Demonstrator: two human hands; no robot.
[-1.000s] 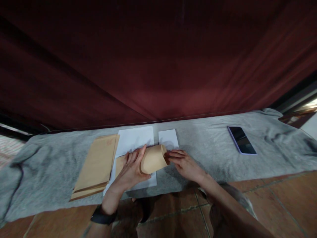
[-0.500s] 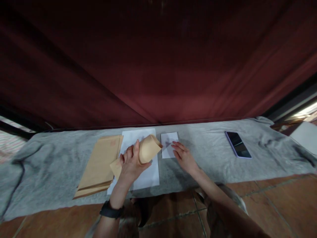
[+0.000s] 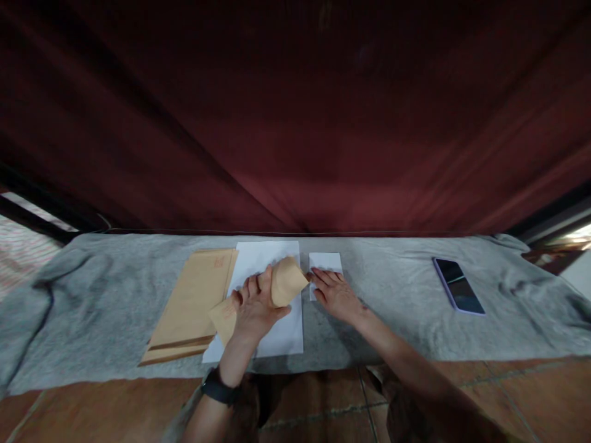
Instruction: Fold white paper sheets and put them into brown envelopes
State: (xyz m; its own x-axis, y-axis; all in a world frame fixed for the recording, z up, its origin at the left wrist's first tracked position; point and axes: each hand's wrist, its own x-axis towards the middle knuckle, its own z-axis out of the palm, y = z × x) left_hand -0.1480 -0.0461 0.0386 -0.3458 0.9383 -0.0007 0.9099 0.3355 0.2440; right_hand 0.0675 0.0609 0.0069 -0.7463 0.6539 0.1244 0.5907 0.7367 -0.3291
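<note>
My left hand (image 3: 256, 309) is closed around a small brown paper envelope (image 3: 287, 283), which bends up in a curl with its open end toward the right. The envelope's other end shows below my fingers, over a large white sheet of paper (image 3: 287, 335). To its right, my right hand (image 3: 340, 298) lies palm down with fingers stretched out across a small white piece of paper (image 3: 325, 261), covering its lower part. The right fingertips come close to the curled envelope's tip; whether they touch it I cannot tell.
Large brown envelopes (image 3: 189, 301) lie stacked left of the white sheet, partly under its edge or beside it. A phone in a purple case (image 3: 459, 287) rests at the right. Grey cloth (image 3: 392, 326) covers the surface; a dark red curtain (image 3: 295, 154) hangs behind.
My right hand has moved further onto the small white paper, its fingers now flat across it. The left hand still holds the curled envelope. The view has shifted slightly.
</note>
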